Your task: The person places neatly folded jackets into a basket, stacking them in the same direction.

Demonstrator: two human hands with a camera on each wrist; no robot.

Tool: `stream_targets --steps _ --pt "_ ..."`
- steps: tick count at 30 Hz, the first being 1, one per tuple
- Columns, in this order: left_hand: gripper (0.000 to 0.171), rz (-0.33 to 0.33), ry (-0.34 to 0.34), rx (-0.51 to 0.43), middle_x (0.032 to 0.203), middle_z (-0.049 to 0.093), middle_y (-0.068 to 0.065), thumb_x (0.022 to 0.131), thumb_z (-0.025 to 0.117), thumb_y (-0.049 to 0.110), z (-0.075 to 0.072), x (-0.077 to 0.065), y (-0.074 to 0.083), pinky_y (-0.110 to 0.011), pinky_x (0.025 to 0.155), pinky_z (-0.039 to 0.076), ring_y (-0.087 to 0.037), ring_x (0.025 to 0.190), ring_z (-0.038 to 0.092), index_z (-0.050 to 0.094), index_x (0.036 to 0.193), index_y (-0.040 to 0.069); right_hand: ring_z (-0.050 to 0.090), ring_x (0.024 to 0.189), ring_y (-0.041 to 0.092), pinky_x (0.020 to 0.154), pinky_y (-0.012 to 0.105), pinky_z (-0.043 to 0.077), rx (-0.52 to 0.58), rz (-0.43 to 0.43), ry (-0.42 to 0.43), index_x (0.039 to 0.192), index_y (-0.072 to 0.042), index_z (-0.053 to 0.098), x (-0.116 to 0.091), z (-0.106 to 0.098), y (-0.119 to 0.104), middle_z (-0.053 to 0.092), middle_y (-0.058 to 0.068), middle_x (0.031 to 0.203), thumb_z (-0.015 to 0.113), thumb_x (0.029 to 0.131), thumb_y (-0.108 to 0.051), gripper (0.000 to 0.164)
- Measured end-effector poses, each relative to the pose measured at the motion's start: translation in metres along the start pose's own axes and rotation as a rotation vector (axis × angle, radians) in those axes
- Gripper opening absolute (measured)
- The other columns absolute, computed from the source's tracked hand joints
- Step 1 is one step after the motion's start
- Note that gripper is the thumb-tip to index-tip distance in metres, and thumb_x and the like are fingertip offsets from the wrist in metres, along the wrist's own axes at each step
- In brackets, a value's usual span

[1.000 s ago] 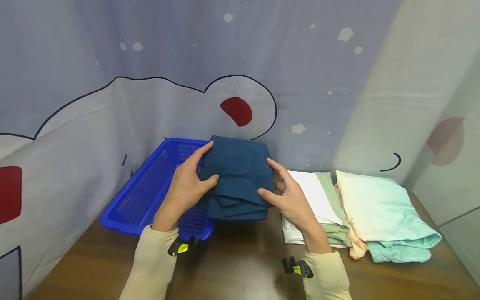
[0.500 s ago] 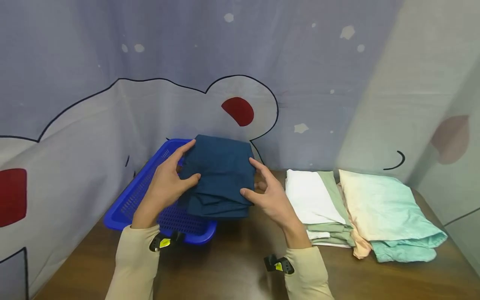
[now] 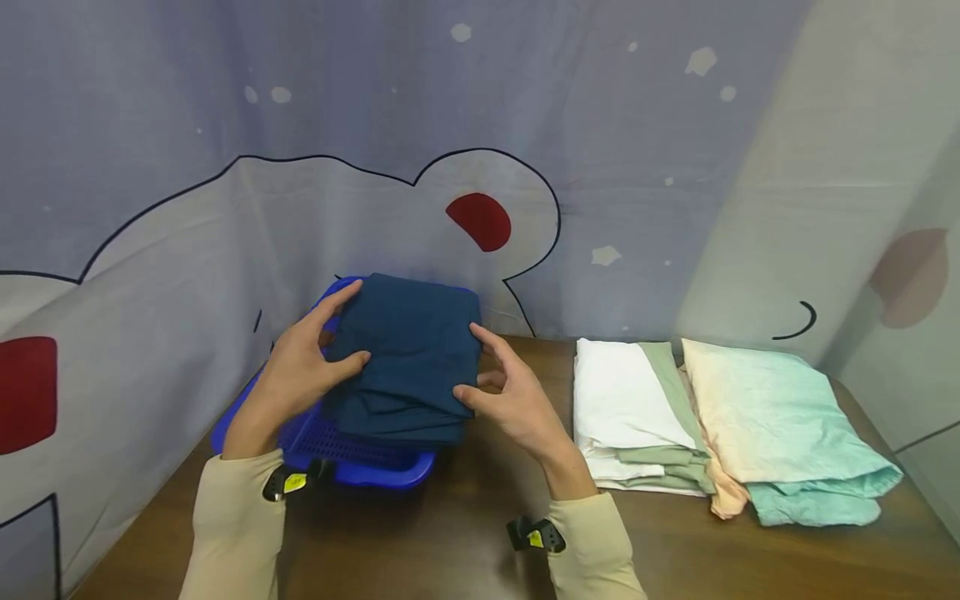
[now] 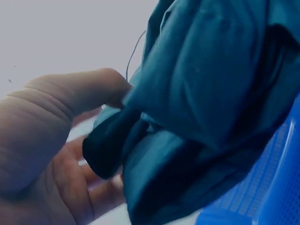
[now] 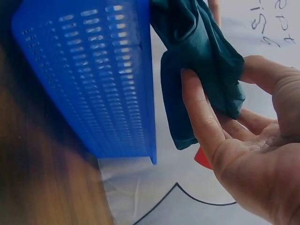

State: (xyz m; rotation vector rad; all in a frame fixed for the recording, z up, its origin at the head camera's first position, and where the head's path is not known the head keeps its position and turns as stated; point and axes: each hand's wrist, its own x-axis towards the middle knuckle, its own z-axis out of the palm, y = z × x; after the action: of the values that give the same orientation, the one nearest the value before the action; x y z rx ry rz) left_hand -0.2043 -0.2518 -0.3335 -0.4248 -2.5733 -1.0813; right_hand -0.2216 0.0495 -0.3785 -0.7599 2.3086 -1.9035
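A folded dark blue garment [image 3: 408, 350] is held up over the blue plastic basket [image 3: 375, 475], covering most of its opening in the head view. My left hand [image 3: 296, 367] grips its left edge, thumb on top and fingers beneath. On the opposite edge my right hand [image 3: 513, 396] pinches the layers between thumb and fingers. In the left wrist view the folds of the garment [image 4: 201, 84] hang loosely past the thumb. The right wrist view shows the garment [image 5: 206, 70] above the rim of the basket [image 5: 93, 84].
To the right on the wooden table [image 3: 465, 542] lie a folded white and green garment [image 3: 630, 400] and a folded peach and mint garment [image 3: 780, 417], side by side. A patterned curtain [image 3: 360, 217] hangs close behind the table.
Both hands have carried the folded garment leftward, from the basket's right side to over the basket. The grip looks the same, and the other folded garments have stayed put.
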Motion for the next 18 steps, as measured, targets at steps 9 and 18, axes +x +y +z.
stream_targets --steps 9,18 --pt "0.095 0.003 0.02 0.024 0.161 0.043 -0.025 0.092 0.082 0.003 -0.009 -0.004 -0.014 -0.07 0.094 0.051 -0.058 0.119 0.061 0.032 0.169 0.026 0.07 0.106 0.026 0.082 0.037 0.058 0.017 0.01 0.001 0.164 -0.023 0.042 0.005 0.017 0.003 0.044 0.013 0.162 0.08 0.094 -0.011 0.081" --pt "0.095 -0.056 -0.02 0.076 0.161 0.042 -0.028 0.092 0.082 0.005 -0.015 -0.009 -0.024 -0.071 0.093 0.051 -0.059 0.119 0.061 0.03 0.17 0.023 0.067 0.103 0.023 0.089 0.047 0.056 -0.034 0.014 0.005 0.164 -0.023 0.042 0.011 0.032 0.008 0.052 0.011 0.153 0.08 0.093 -0.015 0.081"
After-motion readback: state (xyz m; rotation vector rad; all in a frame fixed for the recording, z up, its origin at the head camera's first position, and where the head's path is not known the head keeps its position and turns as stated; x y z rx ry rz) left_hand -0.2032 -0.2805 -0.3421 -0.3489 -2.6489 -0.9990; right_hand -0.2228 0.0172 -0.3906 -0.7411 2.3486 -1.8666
